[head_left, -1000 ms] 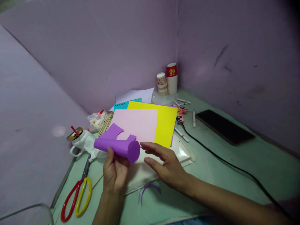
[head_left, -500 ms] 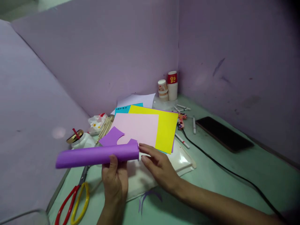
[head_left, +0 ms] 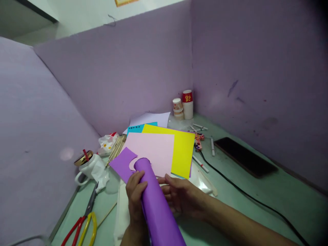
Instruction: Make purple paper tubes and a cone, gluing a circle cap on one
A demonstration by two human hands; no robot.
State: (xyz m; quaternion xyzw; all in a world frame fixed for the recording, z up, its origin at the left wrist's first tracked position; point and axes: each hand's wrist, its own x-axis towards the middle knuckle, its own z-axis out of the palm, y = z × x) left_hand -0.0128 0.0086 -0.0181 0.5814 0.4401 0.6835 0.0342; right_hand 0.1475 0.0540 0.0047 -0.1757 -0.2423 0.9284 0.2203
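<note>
A person grips a purple tube in the left hand, fingers wrapped over its side. Its near end runs out of view and its far end tilts up toward the paper. The right hand sits beside it, loosely open with the thumb apart; whether the fingertips, partly behind the tube, touch it cannot be told.

To the left, scissors with red and yellow handles lie on the table, a thin stick next to them. Beneath the tube and hands, a white packet is mostly covered.

Beyond, a cut purple sheet overlaps a pink sheet, part of which the tube blocks from sight. Under the pink lies a yellow sheet, with a blue sheet showing past it. At left stands a white mug, a crumpled tissue against it.

A black cable crosses the right side, in front of a dark phone; a white pen lies near the phone. Behind the mug are a bundle of sticks and a wrapper. Farthest back, a white sheet and stacked paper cups stand near purple walls.
</note>
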